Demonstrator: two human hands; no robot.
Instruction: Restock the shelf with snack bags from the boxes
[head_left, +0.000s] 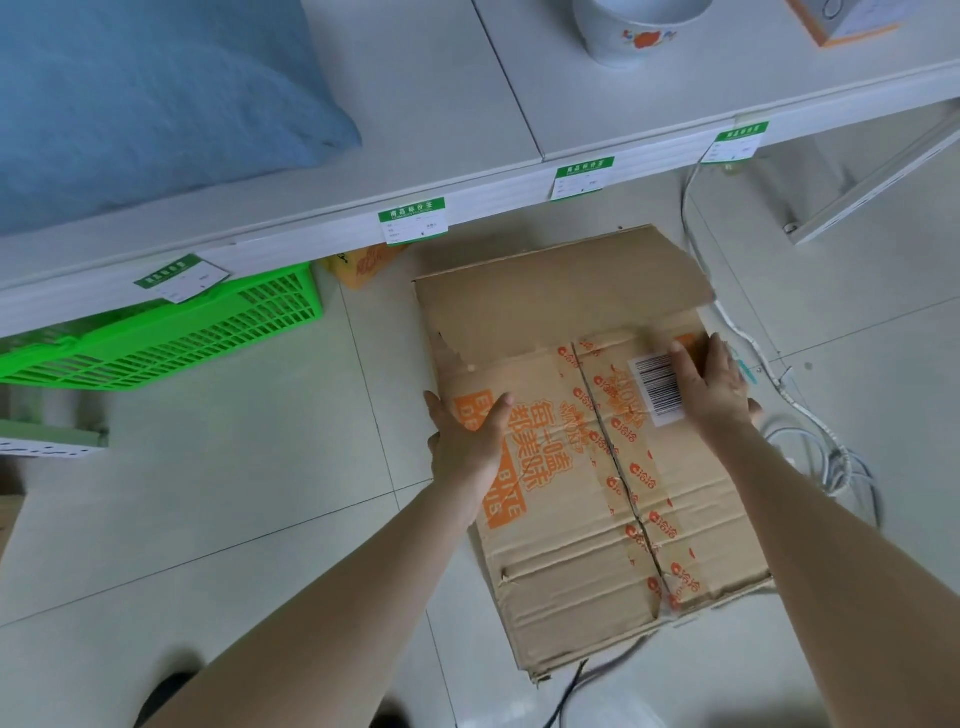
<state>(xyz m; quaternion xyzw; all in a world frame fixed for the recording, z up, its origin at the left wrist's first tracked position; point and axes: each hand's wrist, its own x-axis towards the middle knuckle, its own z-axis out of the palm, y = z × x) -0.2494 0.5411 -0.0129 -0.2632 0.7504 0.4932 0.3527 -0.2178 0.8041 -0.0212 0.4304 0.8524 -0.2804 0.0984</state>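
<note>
A brown cardboard box with orange print and a taped seam lies on the tiled floor below the white shelf. Its far flap stands open toward the shelf. My left hand grips the box's left edge, thumb on top and fingers down the side. My right hand rests on the top near the right edge, fingers spread beside a barcode label. No snack bags are visible; the box's inside is hidden.
A green plastic basket sits under the shelf at left, an orange packet behind the box. White cables trail on the floor at right. On the shelf lie a blue pillow, a white bowl and a small box.
</note>
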